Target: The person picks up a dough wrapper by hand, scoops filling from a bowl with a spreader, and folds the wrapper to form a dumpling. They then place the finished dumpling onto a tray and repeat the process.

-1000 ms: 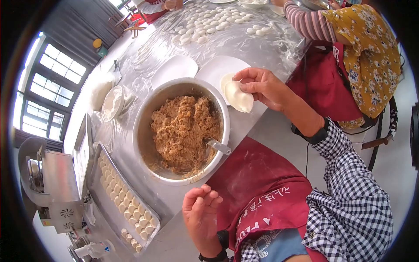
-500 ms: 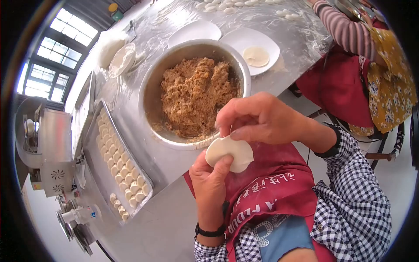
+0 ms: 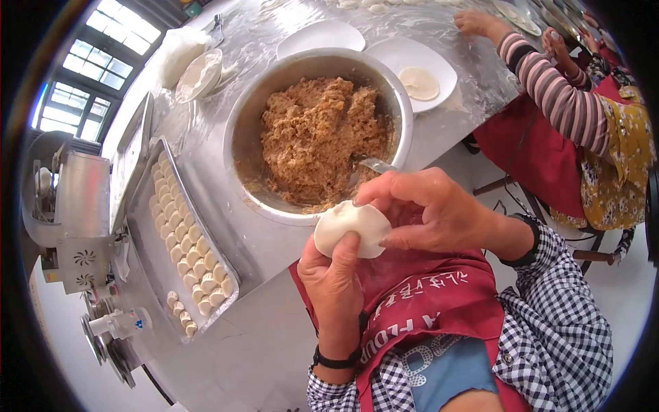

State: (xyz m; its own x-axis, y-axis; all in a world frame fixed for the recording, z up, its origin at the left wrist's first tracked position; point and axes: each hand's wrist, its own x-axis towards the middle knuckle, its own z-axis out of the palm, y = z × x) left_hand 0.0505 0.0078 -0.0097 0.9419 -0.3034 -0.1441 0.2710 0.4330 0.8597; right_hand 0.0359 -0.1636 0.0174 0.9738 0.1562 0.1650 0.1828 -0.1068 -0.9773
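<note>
Dough wrapper (image 3: 353, 230): shifted from over the plate (image 3: 412, 55) to near the bowl (image 3: 241, 154)
Left hand (image 3: 336, 278): empty earlier, now gripping it

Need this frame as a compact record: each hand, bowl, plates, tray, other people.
left hand: holds dough round, thumb on its face
right hand: fingers and thumb at the round's edge
bowl: brown filling, metal utensil at the side
right plate: second dough round
left plate: beyond bowl
tray: rows of dough pieces
co-worker: striped sleeve, at table
</note>
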